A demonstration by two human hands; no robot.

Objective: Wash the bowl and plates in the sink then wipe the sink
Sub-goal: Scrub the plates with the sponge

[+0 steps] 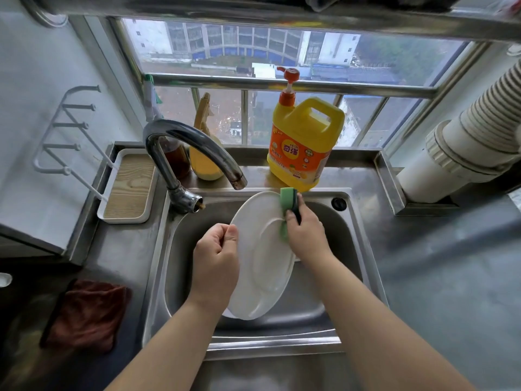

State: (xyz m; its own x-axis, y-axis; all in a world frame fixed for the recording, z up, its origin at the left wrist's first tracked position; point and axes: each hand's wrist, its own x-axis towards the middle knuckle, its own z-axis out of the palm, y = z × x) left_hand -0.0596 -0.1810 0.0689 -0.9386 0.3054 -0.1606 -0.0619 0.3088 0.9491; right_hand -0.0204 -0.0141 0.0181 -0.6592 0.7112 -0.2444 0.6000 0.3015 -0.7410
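A large white plate (265,266) stands tilted on edge over the steel sink (352,244). My left hand (215,261) grips the plate's left rim, thumb on the face. My right hand (306,232) holds a green sponge (287,198) with a dark scouring side and presses it against the plate's upper right face. Another white dish edge (228,313) peeks out under the plate's lower rim. No bowl is visible.
The curved faucet (197,148) arches over the sink's back left, with no water running. A yellow detergent jug (304,142) and a spray bottle (204,148) stand behind the sink. A wood-lined tray (129,187) sits left; a red-brown cloth (84,314) lies on the left counter.
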